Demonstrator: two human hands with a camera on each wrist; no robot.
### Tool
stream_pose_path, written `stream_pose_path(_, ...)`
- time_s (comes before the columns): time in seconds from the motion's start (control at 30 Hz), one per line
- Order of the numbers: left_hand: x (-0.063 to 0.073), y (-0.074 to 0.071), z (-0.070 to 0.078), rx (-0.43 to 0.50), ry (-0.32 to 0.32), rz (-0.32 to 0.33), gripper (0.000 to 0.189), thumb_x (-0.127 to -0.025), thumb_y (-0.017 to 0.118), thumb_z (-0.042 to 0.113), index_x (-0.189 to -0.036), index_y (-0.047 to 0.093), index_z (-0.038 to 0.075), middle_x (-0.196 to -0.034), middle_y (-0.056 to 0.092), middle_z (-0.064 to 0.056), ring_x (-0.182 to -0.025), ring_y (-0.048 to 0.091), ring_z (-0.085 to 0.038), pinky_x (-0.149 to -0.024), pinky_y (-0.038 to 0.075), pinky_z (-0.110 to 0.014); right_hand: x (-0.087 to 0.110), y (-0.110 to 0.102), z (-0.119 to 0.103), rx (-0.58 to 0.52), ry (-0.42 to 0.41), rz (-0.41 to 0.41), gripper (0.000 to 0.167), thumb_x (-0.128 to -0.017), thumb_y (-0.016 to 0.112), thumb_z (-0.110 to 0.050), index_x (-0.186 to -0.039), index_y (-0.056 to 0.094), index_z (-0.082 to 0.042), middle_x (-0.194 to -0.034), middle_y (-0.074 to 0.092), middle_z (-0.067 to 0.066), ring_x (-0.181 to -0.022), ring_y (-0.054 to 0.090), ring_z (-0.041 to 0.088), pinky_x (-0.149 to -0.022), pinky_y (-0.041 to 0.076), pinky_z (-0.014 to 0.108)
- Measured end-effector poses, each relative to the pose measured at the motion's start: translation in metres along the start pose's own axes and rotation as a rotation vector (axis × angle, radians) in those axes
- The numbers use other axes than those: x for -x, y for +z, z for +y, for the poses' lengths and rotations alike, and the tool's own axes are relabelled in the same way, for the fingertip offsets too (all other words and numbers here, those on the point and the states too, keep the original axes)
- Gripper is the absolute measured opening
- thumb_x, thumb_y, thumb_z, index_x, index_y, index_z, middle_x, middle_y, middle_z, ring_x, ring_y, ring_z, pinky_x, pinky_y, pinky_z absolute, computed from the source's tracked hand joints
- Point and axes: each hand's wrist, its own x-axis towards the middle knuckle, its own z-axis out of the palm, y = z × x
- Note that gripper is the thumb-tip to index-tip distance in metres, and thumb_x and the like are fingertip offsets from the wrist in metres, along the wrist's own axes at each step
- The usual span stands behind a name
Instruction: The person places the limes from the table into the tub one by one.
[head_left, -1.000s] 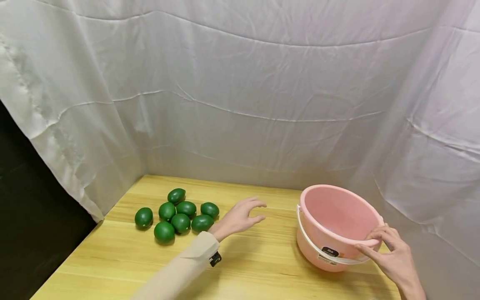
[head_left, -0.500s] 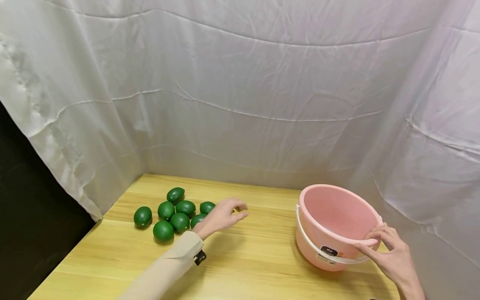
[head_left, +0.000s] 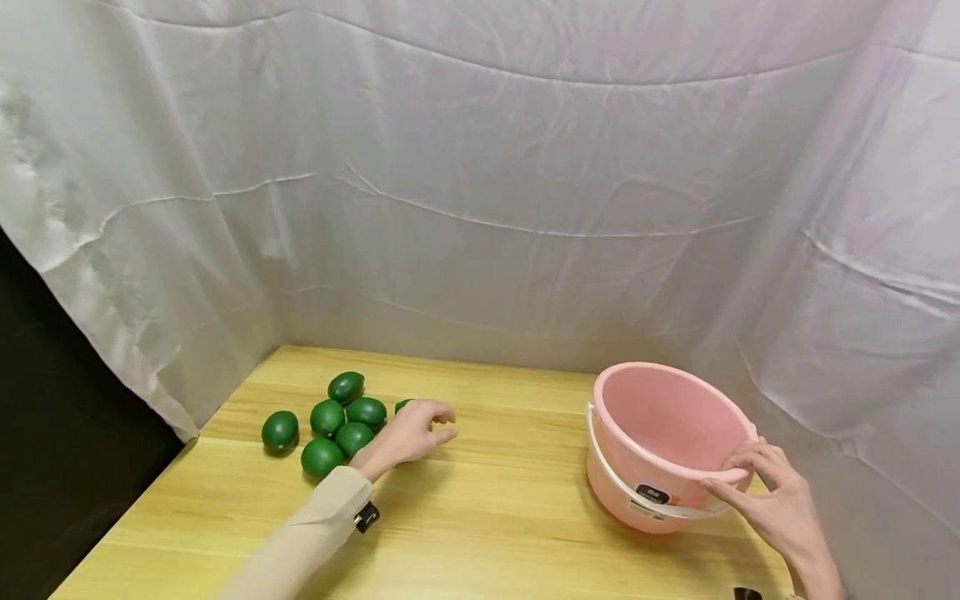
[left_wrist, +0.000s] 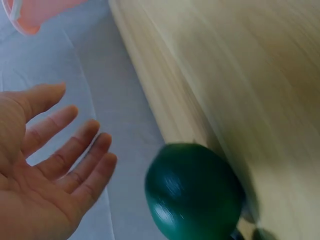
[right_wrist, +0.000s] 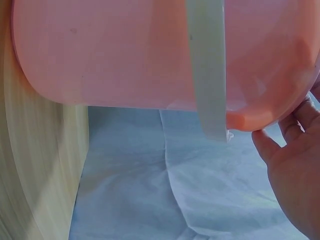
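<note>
Several smooth, dark green limes (head_left: 321, 458) lie grouped on the left part of the wooden table. My left hand (head_left: 405, 432) hovers over the right side of that group with nothing in it, its fingers slightly bent. It hides some of the limes in the head view. Seen from the left wrist, the fingers (left_wrist: 82, 167) are spread apart, and a lime (left_wrist: 192, 192) sits beside them without contact. At the right stands a pink bucket (head_left: 626, 487) with a white handle (head_left: 615, 479) hanging down its front. My right hand (head_left: 776, 500) pinches its rim between thumb and fingers.
The wooden table (head_left: 510, 517) reaches back to a grey-white cloth curtain (head_left: 465, 275), which also hangs on both sides. A dark gap (head_left: 75, 433) shows beyond the left edge. A small black object (head_left: 747, 593) peeks in at the bottom right.
My left hand has moved left, from the space right of the limes to above the group's right side, covering more of them. My right hand keeps hold of the bucket's rim.
</note>
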Motion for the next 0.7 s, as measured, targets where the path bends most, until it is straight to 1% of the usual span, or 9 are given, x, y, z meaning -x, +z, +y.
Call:
stream_pose_path(0.1, 0.004, -0.003, -0.006, -0.018, -0.034, -0.008, 0.024, -0.092, 0.069, 0.026, -0.112, 0.070, 0.011, -0.113, 0.069, -0.005, -0.103, 0.064, -0.026, -0.086, 0.053, -0.039, -0.001, 0.000, 0.000, -0.010, 0.003, 0.000, 0.034, -0.061, 0.088, 0.005, -0.077, 0.064, -0.013, -0.094, 0.056, -0.008, -0.107, 0.045, -0.006, -0.105, 0.023, 0.002)
stream_pose_path(0.27, 0.013, -0.006, -0.015, -0.073, -0.068, 0.023, 0.020, -0.087, 0.074, 0.021, -0.105, 0.071, 0.012, -0.108, 0.069, -0.007, -0.098, 0.064, -0.025, -0.082, 0.053, -0.040, -0.001, 0.001, 0.003, -0.027, 0.007, 0.015, 0.036, -0.058, 0.088, 0.009, -0.077, 0.064, -0.010, -0.094, 0.056, -0.013, -0.106, 0.046, -0.006, -0.105, 0.025, 0.002)
stream_pose_path(0.37, 0.016, -0.008, -0.019, -0.094, -0.093, 0.041, 0.021, -0.085, 0.077, 0.018, -0.104, 0.072, 0.012, -0.107, 0.070, -0.006, -0.101, 0.065, -0.026, -0.085, 0.053, -0.041, 0.000, 0.002, 0.006, -0.028, 0.007, 0.016, 0.036, -0.058, 0.087, 0.010, -0.077, 0.064, -0.010, -0.094, 0.056, -0.013, -0.107, 0.046, -0.006, -0.104, 0.025, 0.002)
stream_pose_path(0.47, 0.020, -0.010, -0.022, -0.110, -0.115, 0.051, 0.026, -0.083, 0.079, 0.016, -0.107, 0.072, 0.010, -0.110, 0.070, -0.006, -0.107, 0.064, -0.027, -0.089, 0.053, -0.043, 0.000, 0.002, 0.007, -0.031, 0.007, 0.015, 0.036, -0.058, 0.087, 0.010, -0.077, 0.064, -0.010, -0.095, 0.056, -0.014, -0.107, 0.045, -0.006, -0.104, 0.026, 0.002)
stream_pose_path(0.53, 0.022, -0.011, -0.024, -0.108, -0.120, 0.051, 0.029, -0.082, 0.080, 0.014, -0.109, 0.071, 0.009, -0.111, 0.069, -0.007, -0.108, 0.063, -0.027, -0.091, 0.053, -0.044, 0.000, 0.002, 0.007, -0.031, 0.001, 0.017, 0.036, -0.057, 0.087, 0.010, -0.077, 0.064, -0.010, -0.095, 0.056, -0.013, -0.106, 0.046, -0.006, -0.104, 0.025, 0.002)
stream_pose_path(0.7, 0.028, -0.012, -0.025, -0.112, -0.130, 0.053, 0.034, -0.080, 0.081, 0.014, -0.112, 0.070, 0.009, -0.114, 0.067, -0.008, -0.109, 0.061, -0.028, -0.090, 0.052, -0.045, 0.000, 0.002, 0.006, -0.034, -0.014, 0.017, 0.037, -0.057, 0.087, 0.010, -0.078, 0.064, -0.010, -0.095, 0.056, -0.013, -0.107, 0.046, -0.006, -0.105, 0.024, 0.002)
